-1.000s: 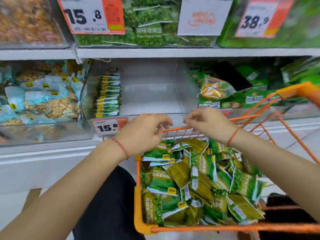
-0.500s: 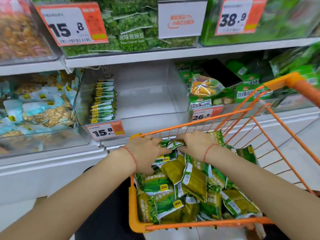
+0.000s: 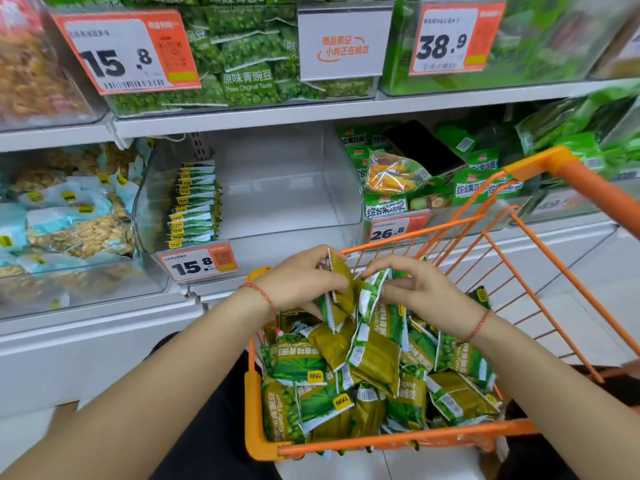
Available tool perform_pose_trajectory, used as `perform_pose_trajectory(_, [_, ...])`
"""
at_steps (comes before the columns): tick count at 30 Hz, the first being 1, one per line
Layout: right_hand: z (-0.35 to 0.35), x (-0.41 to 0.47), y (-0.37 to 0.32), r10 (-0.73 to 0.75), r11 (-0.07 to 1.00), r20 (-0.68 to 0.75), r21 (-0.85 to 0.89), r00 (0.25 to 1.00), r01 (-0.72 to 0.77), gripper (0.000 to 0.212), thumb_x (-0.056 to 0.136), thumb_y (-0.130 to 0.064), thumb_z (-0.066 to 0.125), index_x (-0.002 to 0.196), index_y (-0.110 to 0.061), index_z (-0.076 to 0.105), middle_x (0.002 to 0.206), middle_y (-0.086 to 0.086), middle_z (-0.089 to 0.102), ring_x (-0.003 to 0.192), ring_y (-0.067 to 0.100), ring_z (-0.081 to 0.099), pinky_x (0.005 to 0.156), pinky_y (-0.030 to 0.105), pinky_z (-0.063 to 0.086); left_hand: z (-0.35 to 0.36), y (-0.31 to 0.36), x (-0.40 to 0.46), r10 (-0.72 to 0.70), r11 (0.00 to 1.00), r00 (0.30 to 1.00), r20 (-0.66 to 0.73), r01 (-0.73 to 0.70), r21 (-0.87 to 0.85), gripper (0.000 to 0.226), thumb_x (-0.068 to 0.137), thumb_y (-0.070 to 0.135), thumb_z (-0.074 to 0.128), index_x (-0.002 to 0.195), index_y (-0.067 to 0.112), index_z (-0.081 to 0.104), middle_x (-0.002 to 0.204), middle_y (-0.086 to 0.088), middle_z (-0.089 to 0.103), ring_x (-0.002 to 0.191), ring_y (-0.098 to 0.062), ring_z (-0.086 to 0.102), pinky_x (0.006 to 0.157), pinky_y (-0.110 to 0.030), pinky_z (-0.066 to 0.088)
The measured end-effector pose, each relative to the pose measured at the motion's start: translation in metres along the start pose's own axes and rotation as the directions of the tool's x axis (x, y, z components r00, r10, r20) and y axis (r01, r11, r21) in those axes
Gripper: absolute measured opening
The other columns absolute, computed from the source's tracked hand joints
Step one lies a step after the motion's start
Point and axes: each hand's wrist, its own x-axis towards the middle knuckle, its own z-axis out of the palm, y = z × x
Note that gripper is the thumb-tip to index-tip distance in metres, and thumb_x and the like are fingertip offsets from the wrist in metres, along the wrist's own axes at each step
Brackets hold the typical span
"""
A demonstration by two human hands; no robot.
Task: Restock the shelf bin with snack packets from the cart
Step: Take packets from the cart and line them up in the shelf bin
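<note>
The orange wire cart holds a heap of green garlic-pea snack packets. My left hand grips a few packets lifted above the heap at the cart's far edge. My right hand pinches another green packet right beside them. The clear shelf bin stands straight ahead on the lower shelf, with one row of the same packets stacked on edge along its left side and the remainder bare.
A 15.8 price tag hangs on the bin's front. Neighbouring bins hold peanut packs on the left and mixed vegetable crisps on the right. Upper shelf bins of green peas overhang. The cart handle rises at right.
Both hands dipped into the cart's heap and have come up holding packets. The view has tilted down a little.
</note>
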Motion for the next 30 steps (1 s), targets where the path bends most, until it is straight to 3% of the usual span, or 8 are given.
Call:
perform_pose_trajectory(3, [0.006, -0.002, 0.000, 0.004, 0.999, -0.062, 0.034, 0.998, -0.001, 0.040, 0.090, 0.012, 0.047, 0.101, -0.022, 0.065, 0.112, -0.004, 0.065, 0.099, -0.007, 0.060, 0.084, 0.011, 0.047, 0.008, -0.001, -0.001, -0.001, 0.956, 0.979, 0.204, 0.060, -0.286, 0.038, 0.085, 0.006, 0.062, 0.120, 0.022, 0.056, 0.105, 0.001, 0.068, 0.092, -0.013, 0.068, 0.076, -0.026, 0.058])
perform_pose_trajectory(7, [0.006, -0.003, 0.006, 0.242, 0.898, -0.164, 0.412, 0.956, -0.156, 0.027, 0.099, -0.016, 0.046, 0.118, -0.030, 0.060, 0.108, 0.021, 0.064, 0.102, 0.024, 0.063, 0.091, 0.040, 0.052, 0.011, -0.017, 0.002, 0.103, 0.865, 0.965, 0.241, 0.033, -0.501, 0.074, 0.062, -0.025, 0.054, 0.123, 0.016, 0.057, 0.124, 0.000, 0.061, 0.108, -0.024, 0.064, 0.094, -0.030, 0.051])
perform_pose_trajectory(10, [0.009, -0.003, 0.005, 0.341, 0.789, -0.034, 0.554, 0.939, -0.267, 0.029, 0.091, -0.035, 0.052, 0.118, -0.028, 0.057, 0.099, -0.015, 0.064, 0.092, -0.004, 0.057, 0.079, 0.026, 0.048, 0.023, -0.026, 0.010, 0.095, 0.965, 0.995, 0.033, -0.085, -0.246, 0.072, 0.072, -0.014, 0.071, 0.132, 0.018, 0.049, 0.129, -0.001, 0.057, 0.098, -0.023, 0.068, 0.093, -0.039, 0.052])
perform_pose_trajectory(14, [0.008, -0.003, 0.013, 0.323, 0.799, -0.015, 0.540, 0.946, -0.264, 0.051, 0.079, -0.021, 0.067, 0.128, -0.021, 0.055, 0.109, -0.001, 0.062, 0.101, 0.012, 0.062, 0.082, 0.028, 0.051, 0.030, -0.023, 0.013, 0.195, 0.979, 0.973, -0.124, -0.184, 0.092, 0.060, 0.070, 0.026, 0.083, 0.120, 0.027, 0.049, 0.091, 0.010, 0.061, 0.070, -0.005, 0.064, 0.060, -0.011, 0.046])
perform_pose_trajectory(16, [0.005, -0.004, 0.015, 0.308, 0.764, -0.026, 0.603, 0.951, -0.231, 0.048, 0.076, -0.016, 0.067, 0.124, -0.021, 0.060, 0.111, 0.013, 0.063, 0.104, 0.020, 0.064, 0.089, 0.032, 0.053, 0.032, -0.023, 0.014, 0.324, 0.883, 0.923, -0.207, -0.216, 0.417, 0.058, 0.066, 0.045, 0.081, 0.114, 0.030, 0.052, 0.090, 0.018, 0.050, 0.093, -0.012, 0.056, 0.065, -0.010, 0.036])
perform_pose_trajectory(19, [0.004, -0.004, 0.015, 0.258, 0.752, -0.016, 0.631, 0.966, -0.190, 0.043, 0.080, -0.011, 0.064, 0.122, -0.018, 0.061, 0.121, 0.014, 0.063, 0.110, 0.022, 0.062, 0.095, 0.035, 0.049, 0.036, -0.026, 0.016, 0.393, 0.824, 0.885, -0.249, -0.218, 0.523, 0.057, 0.064, 0.055, 0.078, 0.106, 0.027, 0.050, 0.093, 0.017, 0.045, 0.104, -0.010, 0.044, 0.080, -0.023, 0.037])
perform_pose_trajectory(25, [0.006, -0.005, 0.017, 0.112, 0.923, -0.373, 0.383, 0.921, 0.043, 0.017, 0.090, -0.006, 0.060, 0.099, -0.019, 0.067, 0.092, -0.010, 0.071, 0.093, 0.011, 0.067, 0.080, 0.025, 0.056, 0.039, -0.028, 0.021, 0.415, 0.873, 0.851, -0.321, -0.273, 0.404, 0.030, 0.072, 0.046, 0.076, 0.074, 0.035, 0.048, 0.082, 0.010, 0.051, 0.076, -0.002, 0.050, 0.061, -0.007, 0.034])
perform_pose_trajectory(30, [0.009, -0.008, 0.020, -0.229, 0.970, -0.615, -0.076, 0.754, 0.233, 0.030, 0.086, -0.003, 0.066, 0.108, -0.023, 0.068, 0.111, -0.006, 0.066, 0.110, 0.003, 0.058, 0.090, 0.022, 0.048, 0.034, -0.010, 0.021, 0.094, 0.981, 0.944, -0.316, -0.143, -0.134, 0.018, 0.079, 0.043, 0.071, 0.086, 0.031, 0.059, 0.093, 0.007, 0.066, 0.082, -0.006, 0.064, 0.057, -0.026, 0.058])
